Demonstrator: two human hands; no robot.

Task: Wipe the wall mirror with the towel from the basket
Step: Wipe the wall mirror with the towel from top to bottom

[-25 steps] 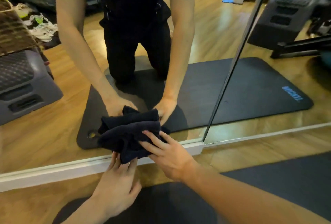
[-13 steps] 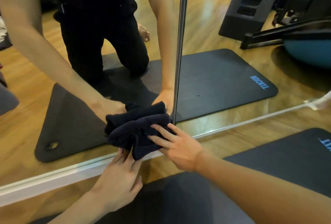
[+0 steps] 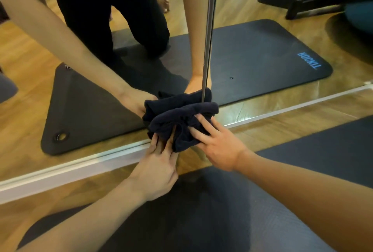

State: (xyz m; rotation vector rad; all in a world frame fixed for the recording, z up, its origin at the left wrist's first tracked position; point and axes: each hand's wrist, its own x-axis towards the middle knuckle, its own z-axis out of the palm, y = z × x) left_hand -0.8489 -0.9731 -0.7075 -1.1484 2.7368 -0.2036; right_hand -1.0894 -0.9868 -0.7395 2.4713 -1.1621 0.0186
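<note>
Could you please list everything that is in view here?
towel: one, dark navy, bunched against the mirror's bottom edge, at the seam
mirror: two panels, met at a metal seam, filling the upper view
baseboard: one, white, under the mirror
mat: one, dark grey, on the floor beneath the arms
floor: wood, light brown, between mat and baseboard
reflections: mat with blue lettering, black equipment, teal ball at the right edge, kneeling person in black
left hand: fingers in the towel's lower folds
right hand: fingers spread on the towel
</note>
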